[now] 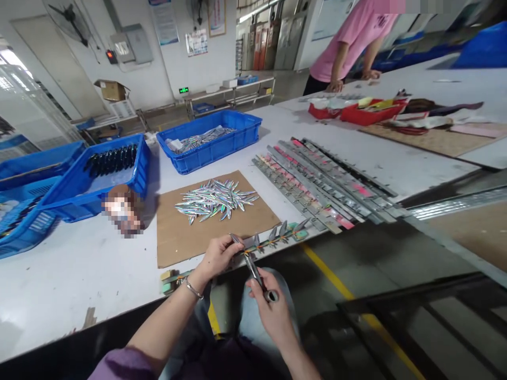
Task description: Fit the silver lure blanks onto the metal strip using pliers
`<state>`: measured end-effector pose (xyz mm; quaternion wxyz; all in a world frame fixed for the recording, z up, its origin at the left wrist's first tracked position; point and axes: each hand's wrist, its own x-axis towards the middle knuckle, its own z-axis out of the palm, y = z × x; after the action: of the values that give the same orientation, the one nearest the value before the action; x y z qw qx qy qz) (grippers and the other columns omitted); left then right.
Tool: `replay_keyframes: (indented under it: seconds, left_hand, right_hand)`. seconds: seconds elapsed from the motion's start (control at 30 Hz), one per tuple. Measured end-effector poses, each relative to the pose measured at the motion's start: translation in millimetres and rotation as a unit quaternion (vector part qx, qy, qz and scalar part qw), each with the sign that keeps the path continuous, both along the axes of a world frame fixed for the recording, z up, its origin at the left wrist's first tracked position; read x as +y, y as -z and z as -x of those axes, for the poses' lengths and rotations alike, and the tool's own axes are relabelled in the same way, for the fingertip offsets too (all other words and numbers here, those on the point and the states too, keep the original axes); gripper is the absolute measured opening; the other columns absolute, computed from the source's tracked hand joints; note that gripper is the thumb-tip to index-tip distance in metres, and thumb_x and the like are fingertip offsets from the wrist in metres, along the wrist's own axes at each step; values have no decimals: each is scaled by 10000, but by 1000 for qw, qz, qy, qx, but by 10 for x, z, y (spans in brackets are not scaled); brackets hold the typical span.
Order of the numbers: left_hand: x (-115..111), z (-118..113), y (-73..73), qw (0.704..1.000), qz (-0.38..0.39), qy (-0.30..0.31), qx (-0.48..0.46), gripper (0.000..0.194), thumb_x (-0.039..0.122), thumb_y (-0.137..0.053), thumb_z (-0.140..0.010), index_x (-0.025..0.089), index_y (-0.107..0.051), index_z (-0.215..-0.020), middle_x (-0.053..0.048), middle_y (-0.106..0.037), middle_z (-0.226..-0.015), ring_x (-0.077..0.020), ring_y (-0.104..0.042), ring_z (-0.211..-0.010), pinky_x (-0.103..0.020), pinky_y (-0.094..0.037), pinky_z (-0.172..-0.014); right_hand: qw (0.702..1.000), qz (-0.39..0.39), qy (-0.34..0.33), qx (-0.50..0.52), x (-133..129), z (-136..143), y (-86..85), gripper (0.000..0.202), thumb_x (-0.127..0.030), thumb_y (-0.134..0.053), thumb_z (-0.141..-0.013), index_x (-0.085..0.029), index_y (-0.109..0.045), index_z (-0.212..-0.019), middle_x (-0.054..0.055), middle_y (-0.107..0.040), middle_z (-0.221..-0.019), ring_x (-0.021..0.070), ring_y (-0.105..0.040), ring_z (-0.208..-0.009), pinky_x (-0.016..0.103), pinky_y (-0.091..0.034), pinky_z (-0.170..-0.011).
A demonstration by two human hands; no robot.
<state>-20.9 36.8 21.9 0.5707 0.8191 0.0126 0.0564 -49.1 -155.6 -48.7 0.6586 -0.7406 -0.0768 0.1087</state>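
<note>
The left hand (216,257) pinches a silver lure (236,239) above the rack (273,242) along the tabletop (130,279) edge. The right hand (274,309) wraps a tool (253,268), tip near the lure; a pile (216,199) covers cardboard (174,232) beyond.

Silvery slips (216,199): glossy, almost mirror-like to my eye, with rainbow glints; I cannot tell metal from plastic.
Sheet under the slips (174,232): brown cardboard, matt and fairly smooth.
Handheld tool (253,268): I see smooth metal with a shine.
Blue trays (222,149): moulded plastic, smooth-walled, with a soft sheen.
Black pieces (113,159): dark and glossy.
Bench (119,269): smooth white top, lightly reflective, marked in spots.
Long strips (312,182): grey, metal-looking to me, mostly dull.
Bracelet (193,288): polished silver-coloured metal.
Trousers (250,311): faded blue, denim-like cloth, matt.
Pink shirt (358,26): soft matt cloth.
</note>
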Motion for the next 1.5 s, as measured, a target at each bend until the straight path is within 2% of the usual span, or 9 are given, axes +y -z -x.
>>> replay_keyframes:
  seconds: [0.2, 0.33, 0.67, 0.77, 0.93, 1.07, 1.23, 1.4, 1.5]
  left_hand:
    - [0, -21, -18, 999, -32, 18, 8, 348, 458, -585, -979, 141, -727, -972, -55, -757, -934, -186, -666, -863, -274, -497, -841]
    - [-4, -25, -28, 999, -39, 21, 8, 355, 470, -592, -981, 145, -734, -970, -44, -755, -895, -185, -667, -834, -259, -493, -802]
    - [-29, -67, -4, 989, -133, 49, -35, 438, 542, -533, -1018, 174, -710, -861, -49, -721, -839, -165, -646, -771, -249, -464, -744]
    - [-36, -74, -12, 982, -175, 50, -49, 482, 567, -494, -1029, 175, -685, -822, -59, -696, -818, -164, -627, -757, -251, -449, -726]
    - [-47, -50, -22, 974, -217, 44, -49, 490, 535, -462, -1051, 174, -655, -783, -48, -651, -755, -158, -595, -718, -254, -422, -697]
    - [-53, -52, -24, 973, -221, 51, -46, 471, 520, -459, -1056, 178, -663, -804, -45, -649, -757, -158, -602, -719, -252, -428, -701]
    - [-61, -43, -36, 973, -219, 51, -54, 485, 530, -449, -1058, 175, -673, -815, -49, -659, -763, -161, -621, -733, -250, -445, -709]
    - [-123, 34, -47, 964, -260, 48, -27, 385, 452, -492, -1061, 177, -706, -897, -60, -723, -853, -167, -681, -819, -238, -472, -737]
    - [-138, 29, 17, 950, -303, 63, -31, 341, 430, -534, -1049, 172, -703, -904, -66, -750, -920, -170, -709, -913, -228, -480, -786]
  right_hand:
    - [895, 322, 26, -309, 4, -19, 112, 389, -362, -404, -1067, -169, -644, -1304, 145, -764, -991, 287, -725, -840, 394, -501, -742]
    - [834, 377, 32, -401, -18, -25, 86, 357, -298, -384, -1085, -140, -630, -1290, 126, -754, -927, 255, -712, -767, 378, -492, -711]
    - [999, 30, 10, -24, -40, -2, 109, 445, -548, -594, -953, -236, -657, -1264, 91, -746, -1063, 259, -686, -906, 371, -524, -773]
    - [978, -156, -30, 135, 20, -67, 70, 524, -688, -542, -941, -219, -699, -1115, 14, -629, -754, 152, -524, -571, 282, -451, -546]
    - [975, -156, -33, 153, -49, -128, 87, 589, -735, -482, -948, -204, -721, -1038, -19, -535, -630, 138, -426, -478, 269, -379, -476]
    - [997, 40, 8, -63, -222, -143, 40, 372, -510, -632, -960, -216, -705, -1176, 73, -709, -882, 228, -636, -778, 341, -450, -707]
    - [868, 348, -35, -353, -263, -148, -82, 350, -291, -397, -1062, -172, -680, -1228, 95, -693, -844, 242, -648, -761, 379, -392, -696]
    - [996, 72, -56, -11, -221, -160, 48, 393, -603, -591, -924, -252, -673, -1081, 17, -589, -685, 209, -534, -582, 336, -401, -569]
    - [979, -92, -105, 151, -211, -216, 168, 551, -782, -489, -878, -254, -629, -804, -77, -316, -532, 131, -275, -416, 328, -411, -501]
